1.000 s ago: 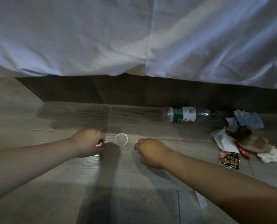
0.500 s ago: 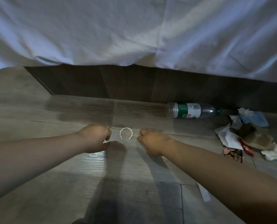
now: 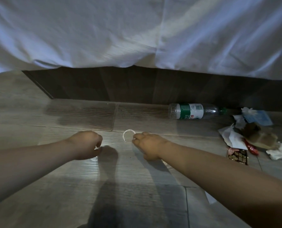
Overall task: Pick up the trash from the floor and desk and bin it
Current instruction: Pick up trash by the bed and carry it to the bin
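**A:** so where's that ring thing?

**B:** The white plastic ring point(image 3: 128, 130) is on the floor point(image 3: 71, 186) in front of the bed point(image 3: 137, 38). The right grip point(image 3: 147, 144) is narrow and pinching one end of it. The left grip point(image 3: 86, 143) is curled up just beside it. Something pale glints at its fingertips, can't tell if it's holding anything.

**A:** and the bottle?

**B:** The clear bottle point(image 3: 191, 111) with the green label is on its side against the bed base. Looks empty. It's near the trash pile point(image 3: 258, 137) of tissues and wrappers.
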Tool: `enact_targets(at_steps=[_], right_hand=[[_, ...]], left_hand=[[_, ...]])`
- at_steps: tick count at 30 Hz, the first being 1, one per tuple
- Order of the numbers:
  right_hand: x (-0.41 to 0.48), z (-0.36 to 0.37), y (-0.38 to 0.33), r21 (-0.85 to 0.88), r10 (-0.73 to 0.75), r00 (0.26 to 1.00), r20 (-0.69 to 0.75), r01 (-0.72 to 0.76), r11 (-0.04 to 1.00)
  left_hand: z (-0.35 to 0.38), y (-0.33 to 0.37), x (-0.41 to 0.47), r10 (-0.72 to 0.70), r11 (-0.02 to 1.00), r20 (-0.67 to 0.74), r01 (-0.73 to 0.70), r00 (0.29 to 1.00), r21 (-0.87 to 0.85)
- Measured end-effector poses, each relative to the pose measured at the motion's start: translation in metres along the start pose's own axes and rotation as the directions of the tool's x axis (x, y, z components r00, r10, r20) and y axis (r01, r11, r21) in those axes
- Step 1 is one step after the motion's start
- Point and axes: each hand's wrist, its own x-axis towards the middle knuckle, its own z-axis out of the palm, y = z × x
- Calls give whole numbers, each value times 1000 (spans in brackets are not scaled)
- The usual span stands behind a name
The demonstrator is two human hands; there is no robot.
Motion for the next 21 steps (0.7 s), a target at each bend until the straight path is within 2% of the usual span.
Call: enact_targets(at_steps=[11,21], right_hand=[[-73,25,40,85,209,978,16,-209,974],[-174,69,72,207,453,890,53,-454,867]], left_hand=[[-11,35,41,30,998,-58,-33,998,-59],[-32,114,75,164,984,-32,-166,986,-69]])
